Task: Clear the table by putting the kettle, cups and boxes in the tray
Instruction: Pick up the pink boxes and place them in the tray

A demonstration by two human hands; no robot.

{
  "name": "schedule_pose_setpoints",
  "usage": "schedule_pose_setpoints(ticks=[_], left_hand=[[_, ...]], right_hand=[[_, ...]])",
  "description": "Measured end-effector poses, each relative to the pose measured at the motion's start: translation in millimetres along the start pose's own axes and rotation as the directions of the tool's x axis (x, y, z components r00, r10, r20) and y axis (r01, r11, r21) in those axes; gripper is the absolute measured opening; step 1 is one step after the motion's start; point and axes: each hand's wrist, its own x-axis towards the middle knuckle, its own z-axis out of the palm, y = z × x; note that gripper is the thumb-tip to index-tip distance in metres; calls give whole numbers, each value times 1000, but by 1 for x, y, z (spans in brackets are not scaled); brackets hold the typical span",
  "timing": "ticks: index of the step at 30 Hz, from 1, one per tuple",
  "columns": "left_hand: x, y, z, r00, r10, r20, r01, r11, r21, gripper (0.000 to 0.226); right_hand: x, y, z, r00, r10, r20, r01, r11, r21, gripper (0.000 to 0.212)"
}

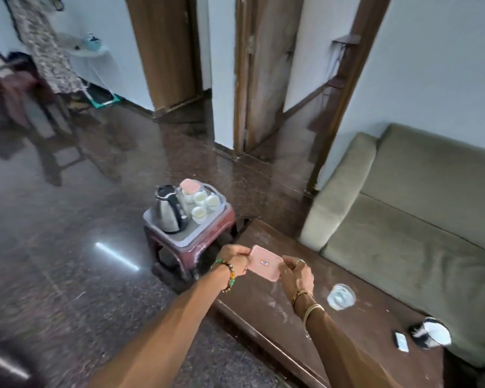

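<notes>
Left hand (235, 260) and right hand (296, 273) fingers pinch pink box (265, 263), maybe only a lid, over bench (263, 312); kettle (170, 212), cups (205, 204) in tray (188, 236).

tray (179, 237) sat on stool (221, 223), left of table (249, 303). in tray: kettle (170, 212) at left, cups (205, 204) to its right, far box (189, 186) behind cups. near box (265, 263) held between left hand (235, 260) and right hand (296, 273) over table's left end. glass (340, 296) on table, right of hands; sofa (403, 219) along table's far side

Beaded bracelet (228, 275) on left wrist; gold bangles (303, 294) on right wrist, ring (300, 261) on right grip (296, 275).
</notes>
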Motion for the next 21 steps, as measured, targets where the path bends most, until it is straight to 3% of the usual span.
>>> schedule_pose_setpoints(ticks=[6, 11, 21], left_hand=[[11, 11, -127, 987, 26, -161, -46, 991, -125, 31], [35, -7, -188, 954, -10, -299, -26, 993, -116, 30], [129, 14, -254, 937, -98, -334, 78, 994, -74, 29]], right_hand=[[-9, -82, 93, 989, -100, 112, 100, 995, 3, 23], [7, -112, 165, 975, -137, 173, 142, 990, -13, 22], [93, -168, 252, 941, -131, 311, 160, 985, -71, 30]])
